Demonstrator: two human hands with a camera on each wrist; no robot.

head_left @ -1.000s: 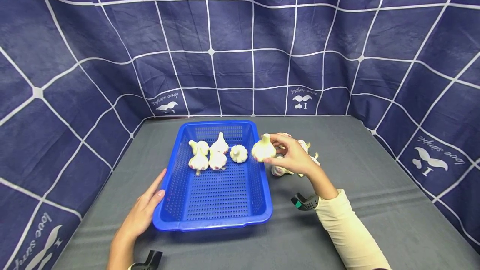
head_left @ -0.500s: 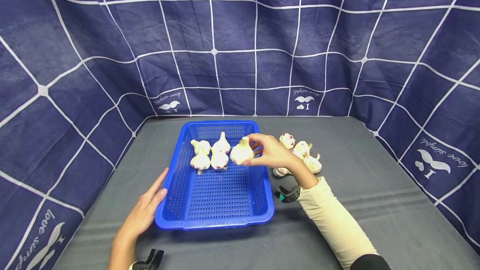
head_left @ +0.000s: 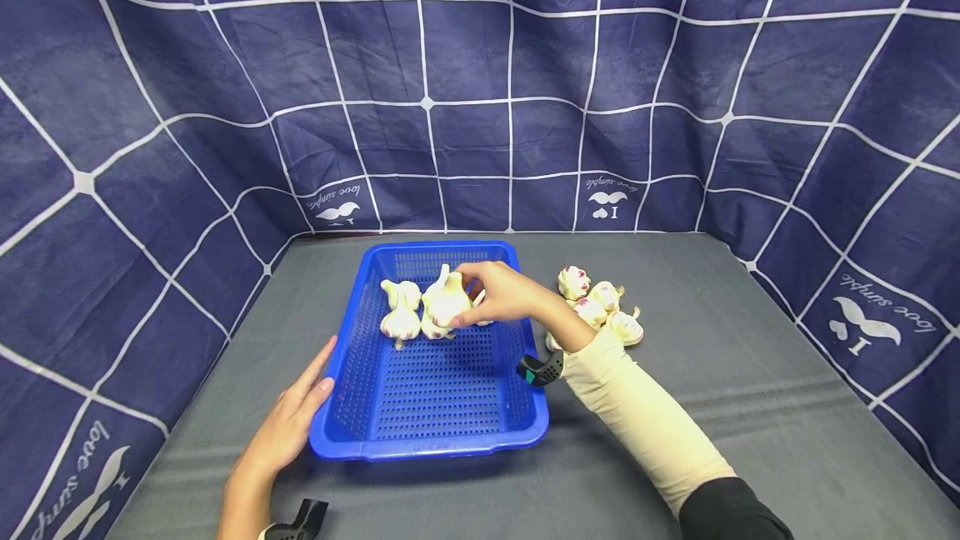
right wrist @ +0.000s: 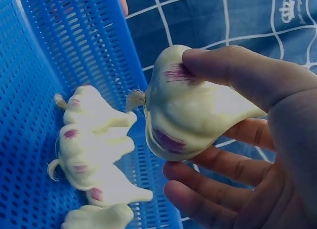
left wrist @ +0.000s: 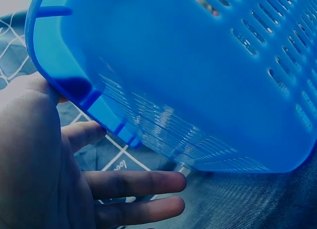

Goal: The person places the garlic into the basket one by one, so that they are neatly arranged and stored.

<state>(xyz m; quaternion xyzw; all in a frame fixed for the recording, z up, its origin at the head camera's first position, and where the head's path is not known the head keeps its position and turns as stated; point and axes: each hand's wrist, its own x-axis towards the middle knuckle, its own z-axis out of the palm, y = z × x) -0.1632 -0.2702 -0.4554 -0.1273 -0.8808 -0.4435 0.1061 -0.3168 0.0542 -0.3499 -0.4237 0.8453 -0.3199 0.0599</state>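
Right wrist: right grip point(right wrist: 287, 149) pinches garlic bulb point(right wrist: 183, 110), stem point(right wrist: 241, 105) toward 3 o'clock. Likely light, firm, slick-skinned; take it at its widest. Left grip point(head_left: 282, 425): fingers apart.

Bright, even light washes the garlic point(head_left: 449, 304) you hold nearly white in the head view, shadow under the basket point(head_left: 438, 449); your left-wrist view is dim, blue-tinted, your left hand point(left wrist: 47, 159) partly shaded.
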